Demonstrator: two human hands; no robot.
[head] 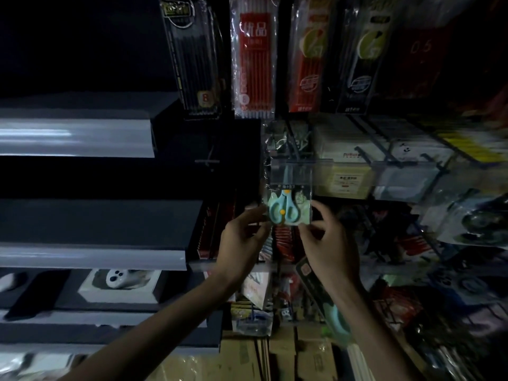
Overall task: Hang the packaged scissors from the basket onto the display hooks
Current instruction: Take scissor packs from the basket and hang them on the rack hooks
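A clear pack of teal scissors with yellow dots (288, 204) hangs upright in front of the display wall, its top near a dark hook (295, 149). My left hand (242, 235) pinches the pack's lower left edge. My right hand (330, 237) pinches its lower right corner. Another packaged teal scissors (334, 317) shows below my right wrist, partly hidden by it. The basket is not in view.
Packs of pens (254, 64) hang in a row above. White boxed goods (349, 166) sit on hooks to the right. Grey shelves (77, 136) run along the left, one holding a white boxed device (121, 281). Cardboard boxes (275, 356) stand low down.
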